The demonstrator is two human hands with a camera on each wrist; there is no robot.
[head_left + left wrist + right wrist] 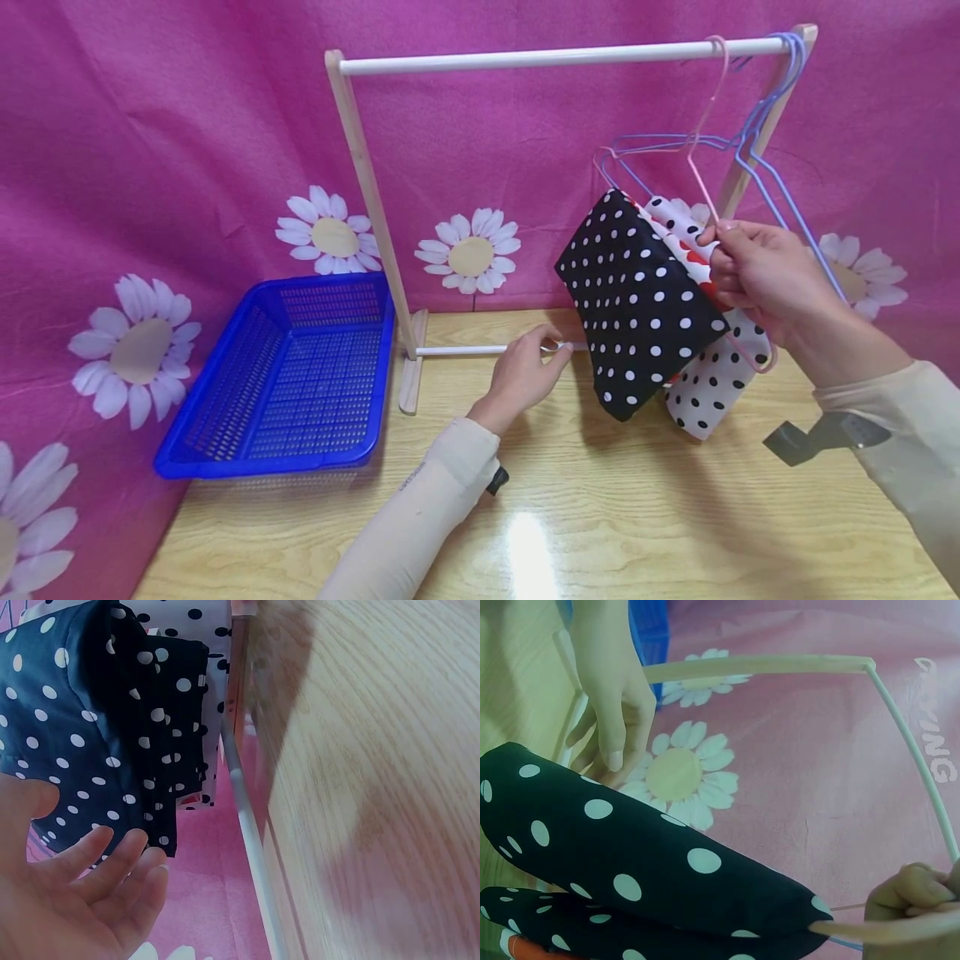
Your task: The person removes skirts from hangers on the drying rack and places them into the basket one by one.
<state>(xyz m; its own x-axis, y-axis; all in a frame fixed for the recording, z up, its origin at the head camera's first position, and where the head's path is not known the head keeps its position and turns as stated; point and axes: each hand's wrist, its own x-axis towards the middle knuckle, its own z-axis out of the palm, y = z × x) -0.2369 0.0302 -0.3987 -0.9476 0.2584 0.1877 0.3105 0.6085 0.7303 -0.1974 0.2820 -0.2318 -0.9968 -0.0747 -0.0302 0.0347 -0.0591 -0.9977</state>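
My right hand (776, 271) pinches the side of a pink hanger (702, 177), whose hook is over the rack's top rail. Folded over this hanger is a black cloth with white dots (637, 300). Behind it hang a red-and-white cloth (696, 262) and a white cloth with black dots (708, 400), near blue hangers (780, 92) at the rail's right end. My left hand (525, 371) is left of the black cloth, fingers loosely bent and holding nothing. In the left wrist view, its fingers (124, 862) appear in front of the black cloth; contact is unclear.
A wooden rack (367, 179) with a white top rail (525, 60) and a lower bar (457, 351) stands on the wood-grain table (645, 517). A blue plastic basket (273, 462) is left of the rack. Pink flowered fabric (525, 133) covers the back.
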